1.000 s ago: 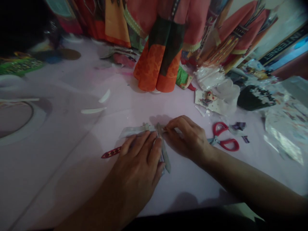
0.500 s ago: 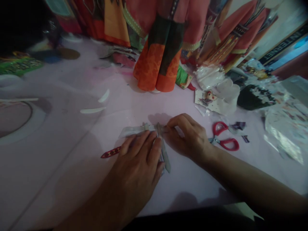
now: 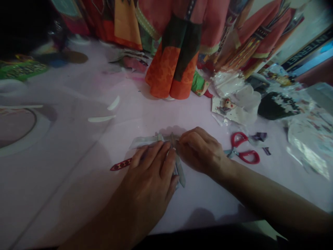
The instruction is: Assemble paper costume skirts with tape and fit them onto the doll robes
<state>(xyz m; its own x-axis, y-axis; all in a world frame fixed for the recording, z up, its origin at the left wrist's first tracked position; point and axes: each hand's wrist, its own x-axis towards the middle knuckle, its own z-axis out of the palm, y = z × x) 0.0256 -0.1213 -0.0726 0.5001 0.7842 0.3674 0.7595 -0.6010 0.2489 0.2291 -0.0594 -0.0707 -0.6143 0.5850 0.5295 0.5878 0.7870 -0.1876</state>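
Observation:
My left hand (image 3: pixel 148 177) lies flat, fingers stretched out, pressing down on a small pale paper-like piece (image 3: pixel 142 141) on the table. From under that palm pokes a red patterned strip (image 3: pixel 121 164) with a pointed end. A narrow greyish strip (image 3: pixel 181 175), also pointed, runs down past my left fingertips. My right hand (image 3: pixel 201 149) is closed in a pinch at the right end of the pale piece, near the upper end of the greyish strip. What sits between its fingers is hidden.
Red-handled scissors (image 3: pixel 245 149) lie right of my right hand, beside dark scraps (image 3: pixel 260 136). An orange and dark green paper figure (image 3: pixel 179 80) stands ahead. White offcuts (image 3: pixel 101 118) and a roll of tape (image 3: pixel 39 135) are on the left. Plastic packets (image 3: pixel 307 149) cover the right side.
My right hand has shifted slightly, its fingers curling in closer to the greyish strip and my left fingertips. My left hand stays pressed in place. The view has moved a little.

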